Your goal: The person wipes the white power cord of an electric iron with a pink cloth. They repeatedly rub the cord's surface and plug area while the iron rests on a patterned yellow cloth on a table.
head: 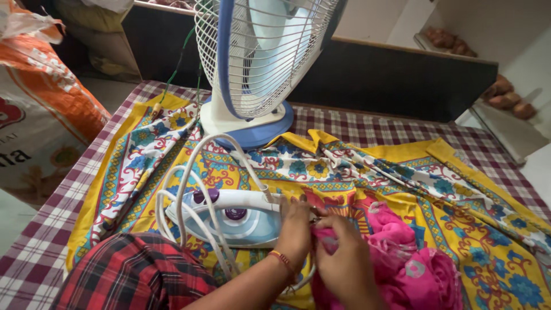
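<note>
Fan (261,51) top cropped (upper edge).

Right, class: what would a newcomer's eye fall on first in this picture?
Probably the big table fan standing at the back of the yellow patterned cloth. Next, the white and blue iron lying at lower centre, its cord looping over it. Just right of it, both hands grip a pink garment.

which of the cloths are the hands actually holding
The plain pink cloth, bunched at the lower right. Both the left hand and right hand pinch it; the yellow floral sheet lies flat underneath.
</note>
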